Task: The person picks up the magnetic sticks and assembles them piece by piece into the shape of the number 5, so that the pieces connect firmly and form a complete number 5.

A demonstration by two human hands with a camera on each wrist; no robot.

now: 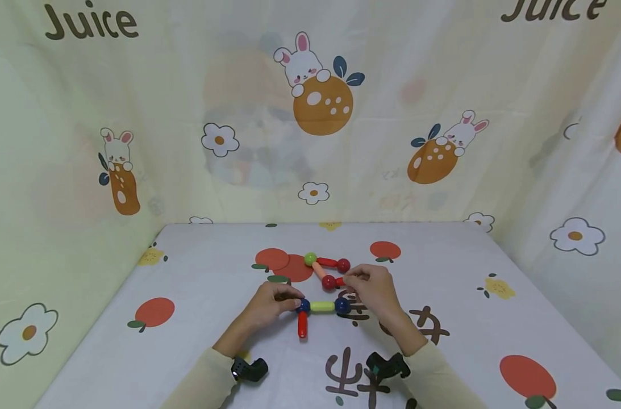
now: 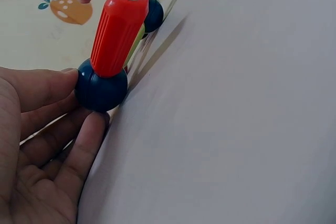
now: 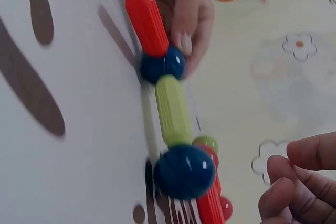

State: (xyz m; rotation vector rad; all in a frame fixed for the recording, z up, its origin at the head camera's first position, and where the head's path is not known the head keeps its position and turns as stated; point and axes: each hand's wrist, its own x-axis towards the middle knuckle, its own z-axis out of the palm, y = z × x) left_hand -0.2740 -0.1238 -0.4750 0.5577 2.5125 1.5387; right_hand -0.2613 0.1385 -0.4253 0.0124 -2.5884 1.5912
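My left hand (image 1: pixel 273 304) pinches a dark blue ball (image 2: pixel 102 88) between thumb and fingers. From this ball a red rod (image 1: pixel 302 325) points toward me, and a yellow-green rod (image 1: pixel 322 307) runs right to a second blue ball (image 1: pixel 342 306). Behind lies another joined piece: a green ball (image 1: pixel 310 259), a red rod (image 1: pixel 327 262) leading to a dark red ball (image 1: pixel 343 265), and a salmon rod (image 1: pixel 319 271) leading to another red ball (image 1: pixel 328 282). Beside the short red rod on that ball, my right hand (image 1: pixel 374 289) has bent fingers (image 3: pixel 281 192) with nothing between them in the right wrist view.
A white cloth printed with fruit and dark lettering covers the table (image 1: pixel 213 261). Behind it hangs a cream curtain (image 1: pixel 177 170) with rabbits and flowers; more curtain closes both sides. Dark wrist cameras (image 1: pixel 250 369) sit on both wrists.
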